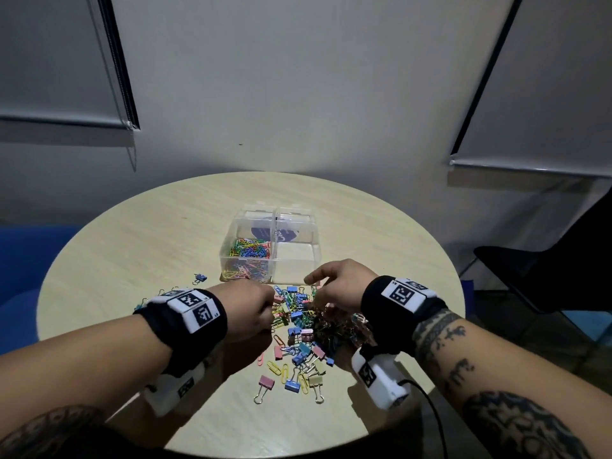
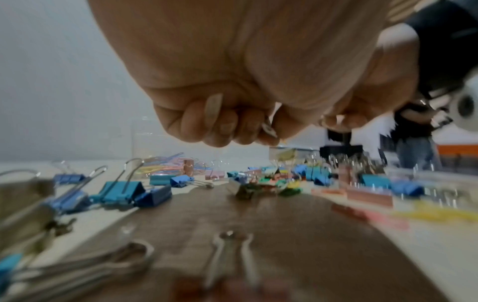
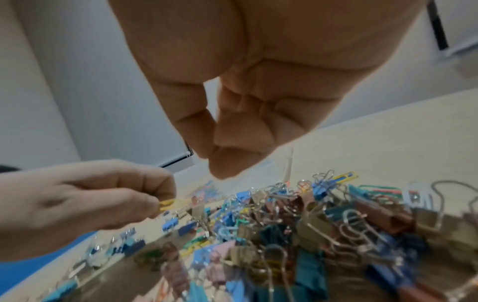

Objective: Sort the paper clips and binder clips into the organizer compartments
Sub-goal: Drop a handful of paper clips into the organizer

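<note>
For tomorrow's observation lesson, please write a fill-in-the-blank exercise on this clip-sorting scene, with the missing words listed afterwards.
1. The paper clips already sorted lie in the organizer's ______ compartment, as the person sees it.
2. The left hand pinches a ______ paper clip.
3. The right hand hovers above the pile of binder clips and holds ______.
4. The organizer stands on a ______ wooden table.

Missing words: left; yellow; nothing; round

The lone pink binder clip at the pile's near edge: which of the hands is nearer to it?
Left. The left hand lies just beyond the pink binder clip, slightly left; the right hand is farther beyond, to its right.
</note>
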